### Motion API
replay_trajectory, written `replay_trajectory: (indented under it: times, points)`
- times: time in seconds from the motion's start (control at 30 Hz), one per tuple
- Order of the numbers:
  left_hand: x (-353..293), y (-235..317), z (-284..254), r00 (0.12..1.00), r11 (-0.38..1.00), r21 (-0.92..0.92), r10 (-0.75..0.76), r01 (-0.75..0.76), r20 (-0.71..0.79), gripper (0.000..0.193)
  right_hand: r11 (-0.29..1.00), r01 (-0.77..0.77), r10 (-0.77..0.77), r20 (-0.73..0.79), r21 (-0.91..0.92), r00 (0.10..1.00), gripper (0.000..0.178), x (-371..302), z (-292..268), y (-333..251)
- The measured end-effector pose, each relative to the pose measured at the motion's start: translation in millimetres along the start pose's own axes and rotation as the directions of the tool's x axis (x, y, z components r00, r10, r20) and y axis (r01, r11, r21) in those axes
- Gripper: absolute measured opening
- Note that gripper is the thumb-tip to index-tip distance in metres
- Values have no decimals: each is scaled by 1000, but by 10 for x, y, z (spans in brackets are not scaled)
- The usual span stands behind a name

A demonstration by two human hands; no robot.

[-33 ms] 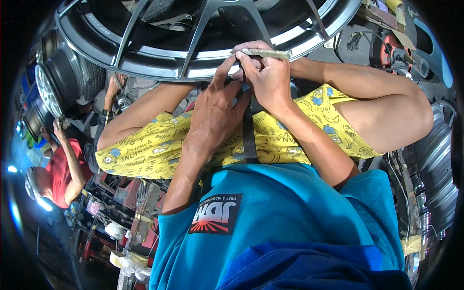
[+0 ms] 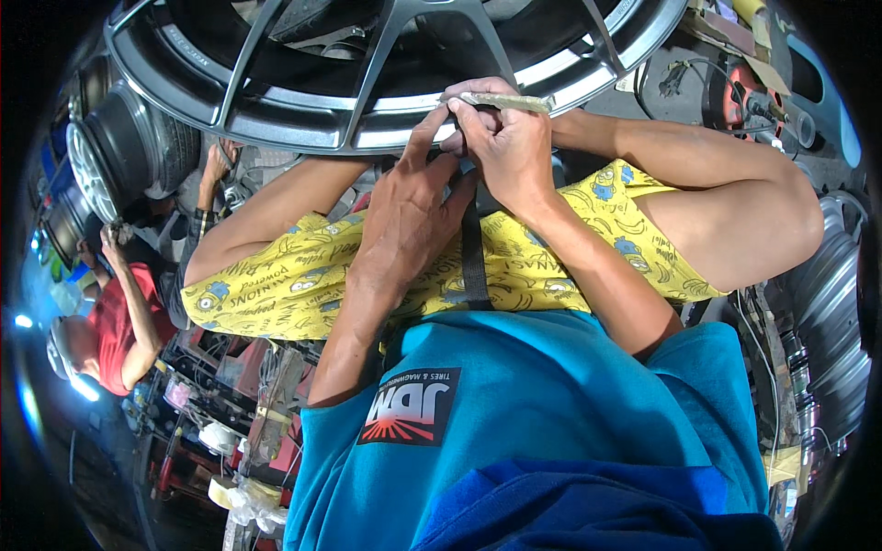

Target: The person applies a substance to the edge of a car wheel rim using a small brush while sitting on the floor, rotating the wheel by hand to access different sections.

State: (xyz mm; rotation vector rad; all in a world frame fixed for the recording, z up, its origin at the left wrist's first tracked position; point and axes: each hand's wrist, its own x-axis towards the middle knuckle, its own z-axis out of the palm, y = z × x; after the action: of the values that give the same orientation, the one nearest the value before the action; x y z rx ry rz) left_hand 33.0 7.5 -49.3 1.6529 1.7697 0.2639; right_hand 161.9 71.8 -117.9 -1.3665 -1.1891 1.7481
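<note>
A dark grey multi-spoke wheel rim (image 2: 390,50) with a bright outer lip stands in front of me, its lower edge above my crossed legs. My right hand (image 2: 514,156) is closed, pencil-like, on a slim, flat, pale greenish stick-like tool (image 2: 510,102). Its tip lies at the rim's near lip, where my fingers hide it. Close beside it is my left hand (image 2: 404,207), back upward. The left index finger reaches to the right fingertips at the lip, and the left thumb is spread apart. I see nothing held in that hand.
Other wheels (image 2: 96,165) stand at the left, near a person in a red shirt (image 2: 133,321). A red power tool (image 2: 735,96) with cords lies at the far right. Stacked silver rims (image 2: 831,275) are at right. Plastic bags (image 2: 253,500) and clutter lie lower left.
</note>
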Motion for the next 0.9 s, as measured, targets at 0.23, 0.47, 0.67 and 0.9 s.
replay_trajectory:
  times: [0.23,0.47,0.67,0.9]
  points:
    - [1,-2,-2,1000,1000,-17,-18,18,20,19,999,-33,32,23,16,999,15,1,-9,-8]
    - [6,14,-15,1000,1000,-8,-20,20,22,19,996,70,-71,-4,-59,997,12,29,-6,102]
    - [7,10,-16,999,999,-20,-25,25,21,20,996,43,-43,13,-82,999,13,21,-24,43]
    - [8,-11,-7,999,999,-15,-28,28,21,21,1000,21,-22,-37,-4,999,13,-15,8,55]
